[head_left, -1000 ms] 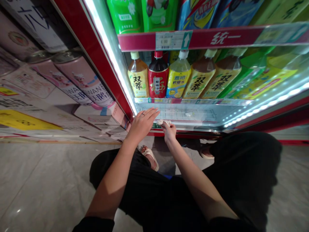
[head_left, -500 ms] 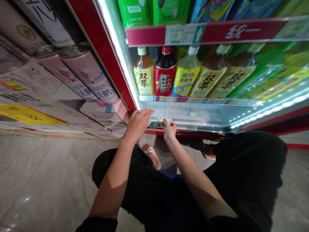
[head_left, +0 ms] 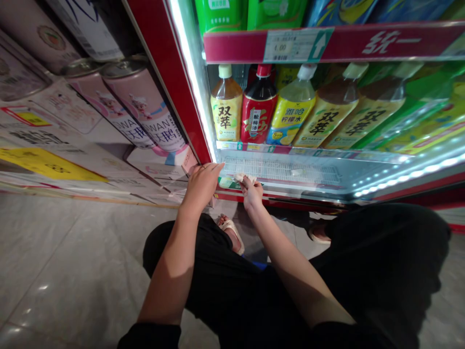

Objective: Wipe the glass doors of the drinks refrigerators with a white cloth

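My right hand [head_left: 252, 192] pinches a crumpled white cloth [head_left: 241, 177] at the lower front edge of a lit drinks cooler. To its left, my left hand [head_left: 204, 183] rests against the cooler's red frame [head_left: 165, 77], fingers extended and holding nothing that shows. Behind the cloth lies a white wire rack [head_left: 276, 168] at the cooler's bottom, with a small pale piece [head_left: 297, 172] on it. A green-and-white label strip [head_left: 225, 182] shows between my hands.
Above the rack, a shelf holds several bottles, among them a red one [head_left: 258, 109] and a yellow one [head_left: 292, 111]. Pink cans [head_left: 145, 104] and stacked cartons [head_left: 119, 167] stand on the left. My knees flank the grey tiled floor [head_left: 65, 261].
The view has shifted slightly, moving the cooler rightward in the picture. My left hand sits a little further left against the frame, and the cloth has moved slightly left along the front edge.
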{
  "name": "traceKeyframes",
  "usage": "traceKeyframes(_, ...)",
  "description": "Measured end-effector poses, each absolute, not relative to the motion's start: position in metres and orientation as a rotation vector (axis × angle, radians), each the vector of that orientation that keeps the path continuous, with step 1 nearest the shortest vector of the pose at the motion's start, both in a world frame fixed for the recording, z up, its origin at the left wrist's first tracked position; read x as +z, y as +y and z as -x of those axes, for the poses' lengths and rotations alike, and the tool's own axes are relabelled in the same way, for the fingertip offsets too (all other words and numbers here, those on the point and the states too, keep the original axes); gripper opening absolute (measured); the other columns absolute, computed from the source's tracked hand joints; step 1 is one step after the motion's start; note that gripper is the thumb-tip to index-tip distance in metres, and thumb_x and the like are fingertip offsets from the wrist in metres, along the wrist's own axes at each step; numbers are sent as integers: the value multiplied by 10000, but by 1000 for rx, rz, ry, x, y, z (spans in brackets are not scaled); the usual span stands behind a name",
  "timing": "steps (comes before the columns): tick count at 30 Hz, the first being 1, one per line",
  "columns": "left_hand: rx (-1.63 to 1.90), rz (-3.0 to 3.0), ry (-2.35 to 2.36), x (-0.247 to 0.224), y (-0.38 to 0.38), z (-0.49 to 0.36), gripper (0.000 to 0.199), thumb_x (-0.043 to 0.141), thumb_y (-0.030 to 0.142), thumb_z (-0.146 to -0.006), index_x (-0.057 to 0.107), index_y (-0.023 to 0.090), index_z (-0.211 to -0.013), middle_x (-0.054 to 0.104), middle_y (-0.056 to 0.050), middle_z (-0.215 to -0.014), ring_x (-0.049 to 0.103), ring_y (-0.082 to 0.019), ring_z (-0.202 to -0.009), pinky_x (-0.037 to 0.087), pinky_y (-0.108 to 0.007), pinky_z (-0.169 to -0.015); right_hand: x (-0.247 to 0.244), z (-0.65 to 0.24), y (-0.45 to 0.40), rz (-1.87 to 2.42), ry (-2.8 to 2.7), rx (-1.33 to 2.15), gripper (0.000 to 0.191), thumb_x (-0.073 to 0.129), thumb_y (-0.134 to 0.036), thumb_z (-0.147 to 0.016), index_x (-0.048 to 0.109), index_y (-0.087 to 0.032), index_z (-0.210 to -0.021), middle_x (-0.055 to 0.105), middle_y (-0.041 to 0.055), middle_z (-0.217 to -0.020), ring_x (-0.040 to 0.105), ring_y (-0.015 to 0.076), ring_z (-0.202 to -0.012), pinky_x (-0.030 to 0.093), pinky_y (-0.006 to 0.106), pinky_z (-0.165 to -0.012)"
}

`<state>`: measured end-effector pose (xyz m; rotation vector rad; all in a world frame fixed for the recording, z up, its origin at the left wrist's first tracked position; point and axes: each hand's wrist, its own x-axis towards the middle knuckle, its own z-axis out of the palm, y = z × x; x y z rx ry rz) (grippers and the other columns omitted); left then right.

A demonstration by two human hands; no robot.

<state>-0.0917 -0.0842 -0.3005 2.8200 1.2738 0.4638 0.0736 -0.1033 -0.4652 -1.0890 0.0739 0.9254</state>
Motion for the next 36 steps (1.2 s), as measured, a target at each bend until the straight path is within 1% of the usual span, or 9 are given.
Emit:
traceKeyframes(6, 377, -2773, 1350, -301, -82, 94, 443, 502, 103, -1050, 636, 216, -1457, 757, -89, -1401, 703, -260, -1276, 503, -434, -1121, -460, -75, -107, 1104, 158, 929, 479, 971, -221, -655, 504, -256, -756, 717, -53, -709, 782, 183, -811, 701, 343, -840)
traceKeyframes(11, 245, -2705, 1415, -291, -85, 93, 459, 476, 94, -1055, 637, 195, -1473, 746, -87, -1426, 684, -267, -1318, 480, -433, -1154, -442, -65, -101, 1051, 172, 957, 319, 929, -196, -729, 622, -215, -812, 791, -8, -801, 796, 172, -840, 689, 306, -851)
traceKeyframes(14, 194, -2682, 1441, -287, -85, 91, 462, 464, 86, -1055, 643, 173, -1472, 744, -102, -1426, 682, -278, -1329, 479, -441, -1162, -433, -54, -96, 1019, 186, 993, 260, 906, -151, -754, 655, -196, -803, 811, 17, -830, 805, 177, -853, 686, 293, -841)
traceKeyframes(20, 199, -2679, 1459, -286, -84, 93, 452, 494, 96, -1051, 647, 173, -1468, 747, -105, -1424, 679, -278, -1334, 490, -441, -1166, -434, -49, -96, 1014, 257, 1044, 263, 884, -81, -783, 648, -196, -760, 767, -12, -716, 788, 150, -762, 672, 224, -734)
traceKeyframes(22, 205, -2682, 1479, -287, -84, 95, 450, 500, 99, -1048, 651, 172, -1465, 748, -108, -1419, 678, -278, -1332, 492, -440, -1164, -434, -50, -96, 1009, 263, 1065, 263, 884, -74, -790, 652, -196, -768, 767, -14, -720, 786, 143, -761, 670, 214, -737)
traceKeyframes(26, 210, -2681, 1520, -288, -84, 96, 455, 488, 103, -1049, 656, 174, -1466, 744, -107, -1425, 672, -285, -1335, 495, -443, -1160, -431, -45, -92, 980, 252, 1117, 218, 876, -68, -801, 691, -183, -796, 799, 14, -792, 799, 154, -837, 673, 221, -791)
traceKeyframes(28, 215, -2675, 1525, -289, -84, 97, 456, 490, 105, -1048, 659, 175, -1466, 743, -103, -1428, 665, -282, -1346, 489, -436, -1169, -429, -41, -88, 965, 257, 1141, 191, 861, -56, -811, 711, -175, -812, 808, 20, -812, 799, 153, -848, 671, 219, -788)
traceKeyframes(34, 227, -2668, 1538, -289, -82, 96, 442, 497, 117, -1050, 677, 177, -1449, 753, -106, -1404, 674, -282, -1326, 501, -434, -1161, -432, -33, -87, 966, 311, 1186, 218, 819, -5, -829, 696, -176, -773, 767, -15, -710, 754, 109, -690, 626, 151, -633)
traceKeyframes(36, 217, -2666, 1540, -288, -83, 96, 443, 497, 120, -1051, 673, 174, -1453, 754, -103, -1401, 679, -286, -1314, 504, -438, -1159, -434, -34, -88, 971, 328, 1186, 236, 800, -2, -844, 683, -185, -752, 749, -26, -677, 740, 102, -659, 613, 137, -609)
